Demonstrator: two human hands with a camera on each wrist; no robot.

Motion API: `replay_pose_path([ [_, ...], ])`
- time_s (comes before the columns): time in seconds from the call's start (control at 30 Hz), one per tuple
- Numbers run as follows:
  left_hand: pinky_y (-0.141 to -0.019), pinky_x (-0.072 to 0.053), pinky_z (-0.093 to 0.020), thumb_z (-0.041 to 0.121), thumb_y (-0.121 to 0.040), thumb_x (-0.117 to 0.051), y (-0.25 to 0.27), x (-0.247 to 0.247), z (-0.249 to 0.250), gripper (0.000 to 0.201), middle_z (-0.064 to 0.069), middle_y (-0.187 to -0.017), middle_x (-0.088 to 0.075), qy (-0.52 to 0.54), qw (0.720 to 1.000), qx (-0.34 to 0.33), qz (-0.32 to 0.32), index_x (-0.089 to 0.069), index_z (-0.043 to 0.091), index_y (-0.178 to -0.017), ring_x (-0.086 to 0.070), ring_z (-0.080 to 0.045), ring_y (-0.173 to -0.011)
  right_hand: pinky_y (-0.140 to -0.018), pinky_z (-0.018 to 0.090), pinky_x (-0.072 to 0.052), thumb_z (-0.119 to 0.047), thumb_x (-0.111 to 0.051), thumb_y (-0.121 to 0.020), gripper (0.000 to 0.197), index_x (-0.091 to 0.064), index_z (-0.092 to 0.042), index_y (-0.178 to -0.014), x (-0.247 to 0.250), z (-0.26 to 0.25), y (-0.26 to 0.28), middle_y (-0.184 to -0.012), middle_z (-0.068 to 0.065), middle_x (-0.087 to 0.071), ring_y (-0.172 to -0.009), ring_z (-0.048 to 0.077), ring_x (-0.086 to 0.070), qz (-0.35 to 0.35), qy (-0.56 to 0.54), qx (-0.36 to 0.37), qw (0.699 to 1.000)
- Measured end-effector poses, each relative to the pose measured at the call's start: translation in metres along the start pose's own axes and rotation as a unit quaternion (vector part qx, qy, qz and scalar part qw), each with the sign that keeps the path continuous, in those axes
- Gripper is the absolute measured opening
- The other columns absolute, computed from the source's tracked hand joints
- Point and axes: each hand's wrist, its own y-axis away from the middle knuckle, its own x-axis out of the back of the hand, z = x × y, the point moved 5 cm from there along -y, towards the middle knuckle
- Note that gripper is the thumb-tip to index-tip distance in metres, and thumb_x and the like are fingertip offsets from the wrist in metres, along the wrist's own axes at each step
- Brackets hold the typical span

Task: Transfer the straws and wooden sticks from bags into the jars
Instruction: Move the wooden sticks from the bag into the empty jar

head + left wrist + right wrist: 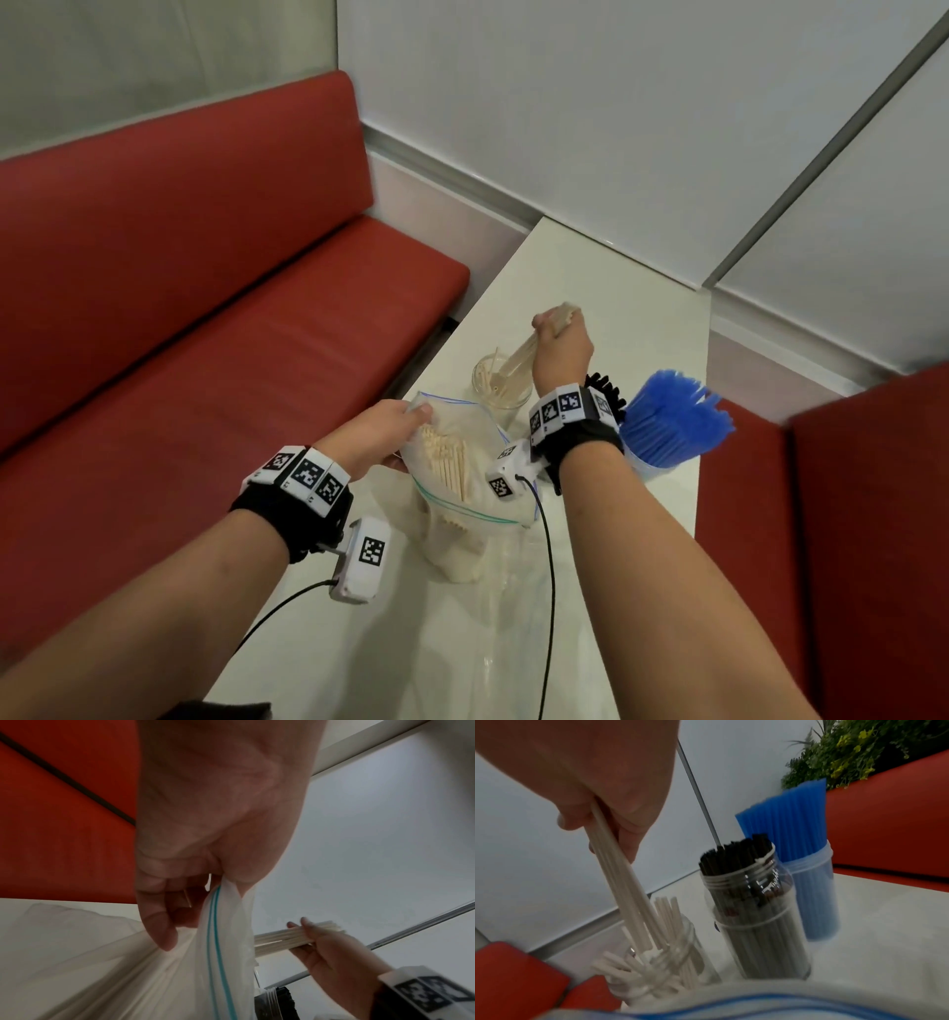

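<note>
Overhead, right hand (560,347) curled tight round a bundle of wooden sticks (626,892), lower ends dipping into the clear jar (680,959) beside the jar of black straws (754,923); left hand (377,429) pinching the zip bag (462,462) rim, more sticks inside.

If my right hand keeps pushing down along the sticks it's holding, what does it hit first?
Most likely the clear jar. The right hand grips a bundle of wooden sticks angled down into the jar's mouth, so their lower ends would meet the sticks already inside, then the jar bottom. Exact depth is unclear.
</note>
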Motion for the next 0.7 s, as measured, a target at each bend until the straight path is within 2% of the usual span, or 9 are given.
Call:
replay_pose_path([
  [0.07,-0.06,-0.051,-0.028,0.033,-0.108,-0.044,-0.001,0.0,0.002,0.036,-0.015,-0.105,-0.057,-0.006,1.0,0.0,-0.005,-0.066,0.006,-0.118,-0.06,-0.025,-0.09,-0.084,0.033,-0.048,-0.02,-0.065,-0.094,0.032,-0.054,-0.009,-0.122,-0.011,0.012,0.0,-0.11,0.011,-0.066,-0.099,0.028,-0.062,-0.036,0.004,-0.018,0.999],
  [0.2,-0.062,-0.052,-0.029,0.033,-0.108,-0.044,-0.003,0.001,0.002,0.033,-0.015,-0.104,-0.059,-0.007,1.0,0.001,-0.007,-0.067,0.009,-0.112,-0.061,-0.025,-0.089,-0.1,0.037,-0.046,-0.03,-0.078,-0.086,0.057,-0.051,-0.015,-0.133,-0.019,0.021,-0.004,-0.122,0.006,-0.059,-0.111,0.021,-0.057,-0.098,0.023,-0.025,0.995],
  [0.3,-0.062,-0.052,-0.028,0.035,-0.108,-0.044,-0.003,0.001,0.001,0.038,-0.016,-0.107,-0.058,-0.012,1.0,0.004,-0.011,-0.067,0.005,-0.117,-0.061,-0.026,-0.092,-0.105,0.038,-0.045,-0.027,-0.076,-0.087,0.044,-0.06,-0.012,-0.126,-0.014,0.019,-0.005,-0.126,0.008,-0.063,-0.119,0.02,-0.058,-0.087,0.034,0.001,0.996],
  [0.4,-0.064,-0.053,-0.029,0.035,-0.108,-0.045,-0.002,0.001,0.0,0.038,-0.013,-0.103,-0.061,-0.009,1.0,0.001,-0.007,-0.068,0.006,-0.115,-0.063,-0.025,-0.089,-0.099,0.033,-0.046,-0.024,-0.068,-0.093,0.027,-0.065,-0.011,-0.117,-0.005,0.012,-0.001,-0.119,0.006,-0.067,-0.117,0.02,-0.06,-0.066,0.037,0.023,0.997],
  [0.5,-0.063,-0.052,-0.028,0.03,-0.107,-0.047,-0.001,0.003,-0.001,0.029,-0.007,-0.093,-0.065,-0.011,1.0,-0.003,0.017,-0.068,0.012,-0.097,-0.064,-0.02,-0.081,-0.082,0.036,-0.053,-0.02,-0.056,-0.098,0.013,-0.066,-0.012,-0.101,0.007,0.001,0.021,-0.093,0.004,-0.07,-0.092,0.025,-0.067,-0.038,0.001,0.031,0.999],
  [0.53,-0.063,-0.052,-0.029,0.027,-0.106,-0.047,0.0,0.005,-0.002,0.028,-0.007,-0.092,-0.065,-0.01,0.999,-0.002,0.034,-0.066,0.012,-0.092,-0.064,-0.021,-0.081,-0.075,0.039,-0.054,-0.015,-0.053,-0.098,0.013,-0.065,-0.011,-0.094,0.006,0.0,0.035,-0.082,0.007,-0.069,-0.078,0.028,-0.067,-0.067,-0.03,0.023,0.997],
  [0.6,-0.064,-0.051,-0.031,0.023,-0.106,-0.047,0.0,0.007,-0.004,0.028,-0.008,-0.089,-0.063,0.01,0.998,-0.004,0.061,-0.063,0.012,-0.086,-0.062,-0.023,-0.08,-0.066,0.042,-0.054,-0.008,-0.049,-0.097,0.017,-0.062,-0.008,-0.086,-0.006,0.009,0.072,-0.067,0.011,-0.066,-0.06,0.026,-0.063,-0.201,-0.061,-0.015,0.978],
  [0.63,-0.064,-0.05,-0.03,0.021,-0.107,-0.046,0.001,0.006,-0.006,0.028,-0.008,-0.087,-0.062,0.031,0.997,-0.006,0.066,-0.062,0.011,-0.086,-0.061,-0.022,-0.076,-0.068,0.043,-0.056,-0.009,-0.048,-0.098,0.019,-0.061,-0.009,-0.085,-0.015,0.02,0.094,-0.066,0.01,-0.066,-0.059,0.025,-0.063,-0.284,-0.022,-0.045,0.957],
  [0.7,-0.065,-0.047,-0.03,0.019,-0.108,-0.043,0.004,0.002,-0.01,0.026,-0.012,-0.089,-0.061,0.084,0.994,-0.002,0.067,-0.061,0.007,-0.094,-0.059,-0.021,-0.072,-0.079,0.042,-0.057,-0.017,-0.049,-0.098,0.019,-0.059,-0.014,-0.083,-0.028,0.05,0.139,-0.073,0.005,-0.067,-0.073,0.024,-0.065,-0.419,0.166,-0.092,0.888],
])
